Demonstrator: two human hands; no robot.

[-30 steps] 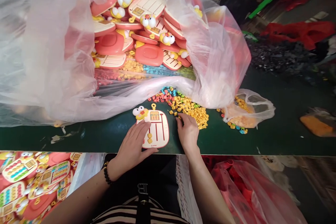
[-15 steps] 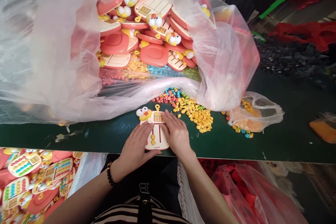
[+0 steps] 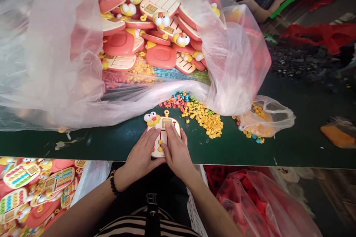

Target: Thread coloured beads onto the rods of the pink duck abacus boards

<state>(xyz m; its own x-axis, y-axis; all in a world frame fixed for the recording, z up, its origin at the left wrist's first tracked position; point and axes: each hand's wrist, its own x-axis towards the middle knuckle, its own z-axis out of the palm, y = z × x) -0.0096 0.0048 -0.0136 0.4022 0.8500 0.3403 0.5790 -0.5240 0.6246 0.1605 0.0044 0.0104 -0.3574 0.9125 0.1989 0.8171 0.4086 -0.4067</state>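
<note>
My left hand, fingers together, braces the board on the surface. My right hand seemingly presses beside yellow pieces; any pinch, cannot tell. Next calls for steady bracing.

Dark green table; cream slotted board edged in pink; heap of yellow pieces; black-and-cream striped top

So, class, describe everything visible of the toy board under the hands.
The toy board lies face up on the green table near its edge. It looks plastic: cream face with dark red slots, pinkish-red rim, bulging-eyed yellow head at upper left, yellow loop on top. Two yellow pieces sit low in one slot. The left hand and right hand touch and partly cover it.
</note>
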